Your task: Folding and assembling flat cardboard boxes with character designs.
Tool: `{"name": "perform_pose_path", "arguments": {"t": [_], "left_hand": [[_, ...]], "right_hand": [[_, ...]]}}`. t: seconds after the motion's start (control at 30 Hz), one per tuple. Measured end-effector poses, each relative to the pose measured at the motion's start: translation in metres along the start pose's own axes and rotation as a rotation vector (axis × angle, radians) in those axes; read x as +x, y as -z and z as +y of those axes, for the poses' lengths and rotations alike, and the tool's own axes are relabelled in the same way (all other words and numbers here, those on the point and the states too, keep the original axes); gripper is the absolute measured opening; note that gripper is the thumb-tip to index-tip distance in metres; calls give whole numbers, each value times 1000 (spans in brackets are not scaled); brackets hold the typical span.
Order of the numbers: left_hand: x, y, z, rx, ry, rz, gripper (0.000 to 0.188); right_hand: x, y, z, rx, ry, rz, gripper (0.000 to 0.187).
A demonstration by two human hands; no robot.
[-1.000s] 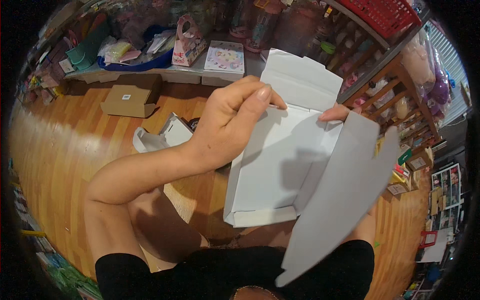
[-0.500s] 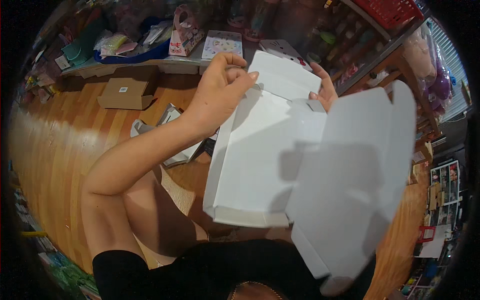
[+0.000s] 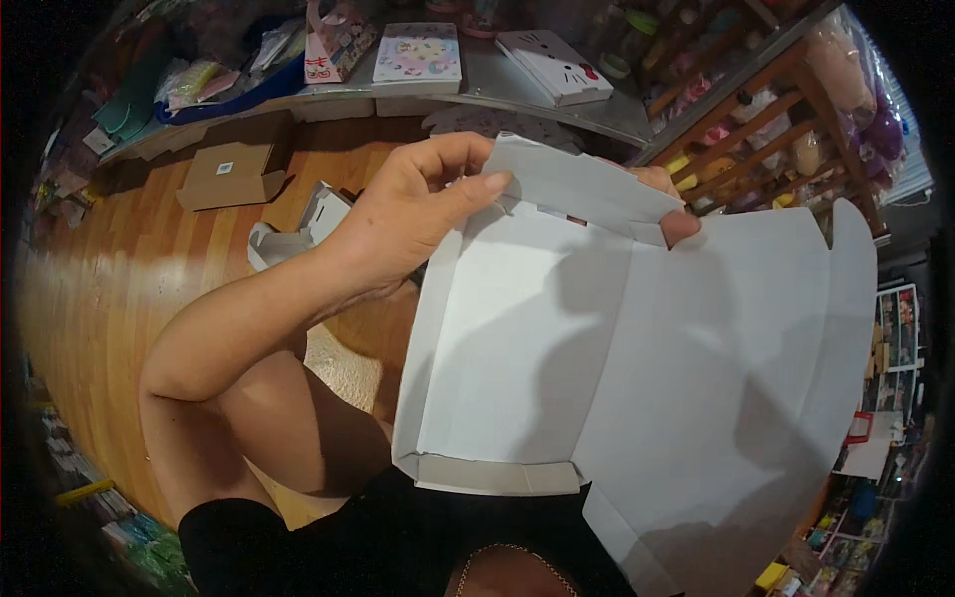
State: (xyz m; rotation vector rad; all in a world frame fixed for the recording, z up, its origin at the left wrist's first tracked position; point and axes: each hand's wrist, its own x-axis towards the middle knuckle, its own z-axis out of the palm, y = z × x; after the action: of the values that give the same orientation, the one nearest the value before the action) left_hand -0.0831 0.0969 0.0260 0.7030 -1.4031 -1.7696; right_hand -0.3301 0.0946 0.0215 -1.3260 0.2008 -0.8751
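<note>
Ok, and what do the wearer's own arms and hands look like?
The left arm is bare below a short, plain black sleeve, no watch or bracelet showing. The left hand is ungloved. The right hand, mostly hidden, shows no glove either; its sleeve cannot be made out.

Open white box (image 3: 507, 338), your left hand (image 3: 423, 194) gripping its far flap (image 3: 587, 187) at the left, right hand (image 3: 680, 229) at the right

A brown cardboard box (image 3: 234, 169) lies open on the wooden floor (image 3: 109, 328). Along the shelf (image 3: 487, 80) behind it stand a blue basin (image 3: 234, 102) of small packets, a patterned carton (image 3: 336, 48) and two flat, decorated white boxes (image 3: 418, 58). To the right are a slatted wooden rack (image 3: 838, 129) and purple things (image 3: 892, 144) in clear plastic.
</note>
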Motion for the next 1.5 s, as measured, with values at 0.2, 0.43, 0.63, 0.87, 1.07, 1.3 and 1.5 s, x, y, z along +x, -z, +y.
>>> {"name": "perform_pose_path", "arguments": {"t": [0.2,0.43,0.63,0.87,1.07,1.3,1.5], "left_hand": [[2,8,-3,4,-4,-8,26],[2,12,0,195,2,-211,32],[7,12,8,340,-27,-409,30],[13,20,4,380,-8,-124,24],[34,50,2,138,-77,152,23],[56,83,-3,76,-237,495,29],[64,80,-3,264,-433,537,24]], "right_hand": [[-7,-3,12,-27,80,55,61],[-10,4,5,-13,-196,-29,54],[-6,11,15,-50,-303,-103,76],[-6,36,30,-197,-306,65,59],[0,83,27,412,-66,591,29],[7,44,-66,-428,417,1302,28],[27,-49,-88,-1370,795,456,19]]}}
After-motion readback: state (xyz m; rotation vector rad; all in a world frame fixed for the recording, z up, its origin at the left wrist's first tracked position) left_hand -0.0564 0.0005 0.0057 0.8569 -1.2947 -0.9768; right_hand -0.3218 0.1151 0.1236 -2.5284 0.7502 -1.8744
